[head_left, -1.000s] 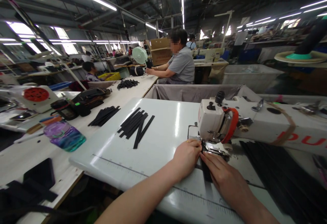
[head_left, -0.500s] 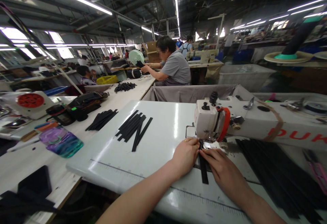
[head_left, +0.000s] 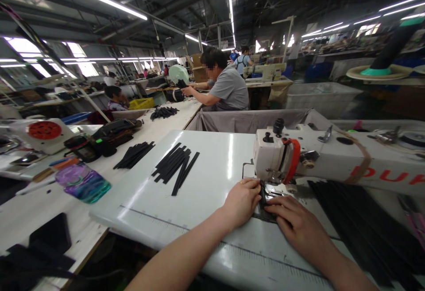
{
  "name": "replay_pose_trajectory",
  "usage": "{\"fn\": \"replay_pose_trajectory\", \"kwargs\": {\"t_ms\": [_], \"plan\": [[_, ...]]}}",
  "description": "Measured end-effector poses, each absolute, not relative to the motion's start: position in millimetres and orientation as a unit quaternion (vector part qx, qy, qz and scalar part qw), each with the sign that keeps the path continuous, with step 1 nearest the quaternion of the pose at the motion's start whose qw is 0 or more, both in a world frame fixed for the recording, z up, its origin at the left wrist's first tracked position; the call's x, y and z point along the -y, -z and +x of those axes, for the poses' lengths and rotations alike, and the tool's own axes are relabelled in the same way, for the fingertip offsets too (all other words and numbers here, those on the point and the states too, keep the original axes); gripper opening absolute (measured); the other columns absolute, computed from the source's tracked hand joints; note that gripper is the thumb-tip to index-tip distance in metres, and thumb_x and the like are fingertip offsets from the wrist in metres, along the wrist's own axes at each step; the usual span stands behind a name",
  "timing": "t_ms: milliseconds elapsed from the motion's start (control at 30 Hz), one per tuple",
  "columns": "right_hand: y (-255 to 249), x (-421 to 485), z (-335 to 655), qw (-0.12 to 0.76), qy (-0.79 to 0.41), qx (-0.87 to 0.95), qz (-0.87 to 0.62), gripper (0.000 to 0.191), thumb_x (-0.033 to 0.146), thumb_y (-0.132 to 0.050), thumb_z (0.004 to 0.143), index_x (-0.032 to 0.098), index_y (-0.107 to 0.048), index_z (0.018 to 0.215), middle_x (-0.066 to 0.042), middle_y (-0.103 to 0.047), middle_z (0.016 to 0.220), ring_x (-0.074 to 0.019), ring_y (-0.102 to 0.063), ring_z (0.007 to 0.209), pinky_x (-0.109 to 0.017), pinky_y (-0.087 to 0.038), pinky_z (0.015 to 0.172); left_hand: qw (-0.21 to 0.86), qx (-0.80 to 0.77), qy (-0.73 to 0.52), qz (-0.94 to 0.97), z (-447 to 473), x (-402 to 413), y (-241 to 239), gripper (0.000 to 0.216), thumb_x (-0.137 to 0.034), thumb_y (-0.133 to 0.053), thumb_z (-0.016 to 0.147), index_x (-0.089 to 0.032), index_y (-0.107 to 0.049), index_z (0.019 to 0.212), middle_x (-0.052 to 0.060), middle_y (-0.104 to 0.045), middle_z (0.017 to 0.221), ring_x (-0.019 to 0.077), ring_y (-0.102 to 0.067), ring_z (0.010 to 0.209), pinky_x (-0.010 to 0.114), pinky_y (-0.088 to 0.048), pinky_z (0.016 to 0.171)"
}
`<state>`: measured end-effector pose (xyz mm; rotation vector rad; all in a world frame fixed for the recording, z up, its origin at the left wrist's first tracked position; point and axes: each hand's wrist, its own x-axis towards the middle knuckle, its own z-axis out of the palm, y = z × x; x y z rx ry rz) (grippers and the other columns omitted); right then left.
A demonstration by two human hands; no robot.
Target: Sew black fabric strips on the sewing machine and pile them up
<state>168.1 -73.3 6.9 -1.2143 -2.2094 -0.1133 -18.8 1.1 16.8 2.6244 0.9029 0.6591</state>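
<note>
My left hand [head_left: 241,202] lies left of the needle area, its fingers curled and pressed together on a short black fabric strip [head_left: 263,197]. That strip runs under the head of the white sewing machine [head_left: 270,153], beside the metal presser foot; its far end is hidden. On the other side, my right hand [head_left: 294,215] rests with its fingers stretched flat toward the strip, tips at the dark plate below the foot. Left of my hands, a group of cut black strips [head_left: 172,164] lies on the machine table [head_left: 212,184].
Long black strips [head_left: 358,229] spread under the machine arm, with pink-handled scissors [head_left: 413,215] at the far right. Another strip pile [head_left: 134,154] and a purple-blue bottle [head_left: 83,182] lie on the left bench. A co-worker [head_left: 226,83] in grey sits ahead, beyond a fabric-lined bin [head_left: 245,120].
The strip's tail, which stuck out toward me between my hands, no longer shows there. My right hand has shifted slightly right and down, its fingertips further from the left hand.
</note>
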Motion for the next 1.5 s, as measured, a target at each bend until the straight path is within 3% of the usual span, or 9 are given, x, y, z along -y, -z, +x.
{"fn": "replay_pose_trajectory", "kwargs": {"t_ms": [567,800,967,1500], "plan": [[2.5,64.5,164.5,0.225,0.1,0.819,-0.519,0.039,0.01,-0.047,0.084,0.02,-0.063,0.118,-0.007,-0.064,0.101,-0.0225,-0.058,0.09,-0.039,-0.053,0.079,0.116,-0.3,-0.236,0.917,-17.6,2.0,-15.5,0.02,-0.015,-0.048,0.093,-0.014,-0.068,0.094,0.009,-0.067,0.113,0.0217,-0.056,0.113,0.034,-0.046,0.103],[4.1,63.9,166.0,0.229,0.094,0.82,-0.516,0.037,0.01,-0.047,0.083,0.019,-0.064,0.115,-0.007,-0.064,0.101,-0.0225,-0.059,0.09,-0.039,-0.053,0.08,0.096,-0.323,-0.226,0.914,-14.3,5.6,-16.5,0.025,-0.015,-0.045,0.093,-0.01,-0.064,0.109,0.013,-0.066,0.116,0.0241,-0.056,0.114,0.038,-0.048,0.102],[4.7,64.0,165.9,0.23,0.086,0.819,-0.52,0.038,0.009,-0.048,0.083,0.019,-0.063,0.117,-0.007,-0.063,0.101,-0.0229,-0.058,0.091,-0.04,-0.053,0.08,0.084,-0.313,-0.217,0.921,-13.8,1.2,-15.6,0.022,-0.016,-0.045,0.094,-0.013,-0.067,0.096,0.011,-0.067,0.113,0.0229,-0.059,0.108,0.036,-0.048,0.101],[4.9,65.1,164.0,0.228,0.082,0.816,-0.525,0.038,0.01,-0.048,0.084,0.019,-0.063,0.117,-0.007,-0.063,0.1,-0.0228,-0.058,0.092,-0.039,-0.052,0.082,0.059,-0.295,-0.2,0.932,-14.0,0.2,-17.8,0.023,-0.015,-0.045,0.094,-0.012,-0.067,0.091,0.01,-0.068,0.102,0.022,-0.058,0.103,0.032,-0.047,0.098]]}}
